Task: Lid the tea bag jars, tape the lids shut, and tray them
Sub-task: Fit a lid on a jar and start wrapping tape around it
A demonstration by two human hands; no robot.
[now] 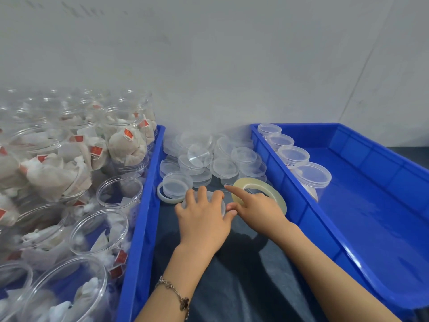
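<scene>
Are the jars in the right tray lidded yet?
Lidded. All four jars along the left wall of the right tray show clear lids seated on top. Whether they are taped: cannot tell.

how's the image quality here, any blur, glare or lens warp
Head view: wide-angle warp bows the right blue tray and its edges; the open jars at far left smear soft; glare sheens the tray floor; both hands, left and right, look sharp and cast a dark shadow on the table.

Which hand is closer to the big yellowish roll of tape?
The right hand. It lies over the near edge of the tape roll, forefinger pointing. The left hand is off to the roll's left, fingers curled over a clear lid.
</scene>
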